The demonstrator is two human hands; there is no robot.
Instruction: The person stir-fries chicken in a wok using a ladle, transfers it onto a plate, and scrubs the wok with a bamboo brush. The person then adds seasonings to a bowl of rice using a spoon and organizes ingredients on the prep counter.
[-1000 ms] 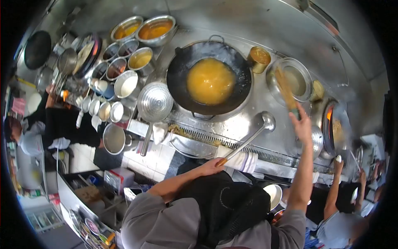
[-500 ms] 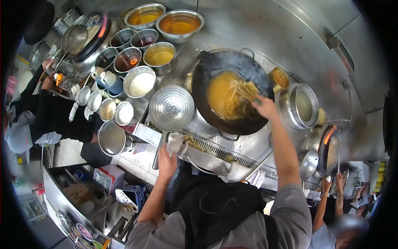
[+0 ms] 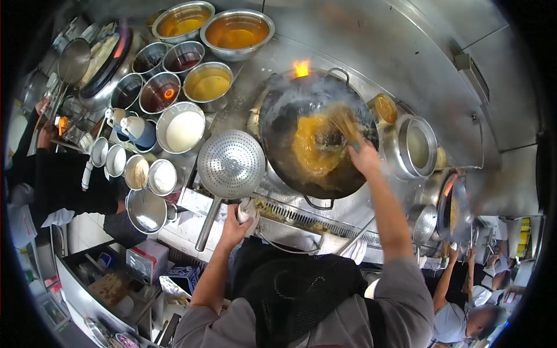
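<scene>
My right hand (image 3: 364,155) is wrapped round a bamboo wok brush (image 3: 344,124), whose bristles are inside a large black wok (image 3: 284,152). Murky yellow-brown liquid (image 3: 309,151) swirls in the wok, and steam rises from it. At the front edge of the range, my left hand (image 3: 233,227) grips a folded white cloth (image 3: 248,210). Just beyond that hand lies a round perforated strainer (image 3: 231,164), its handle slanting down past my fingers without being held.
Behind the wok a flame (image 3: 301,68) shows. Steel bowls of orange liquid (image 3: 238,35) and sauce pots (image 3: 159,93) stand at the left. A lidless steel pot (image 3: 419,146) sits right of the wok. Co-workers (image 3: 458,316) work on both sides.
My right hand has swept the brush through the wok, and less liquid covers its bottom. A flame has appeared behind it. My left hand has closed on the cloth.
</scene>
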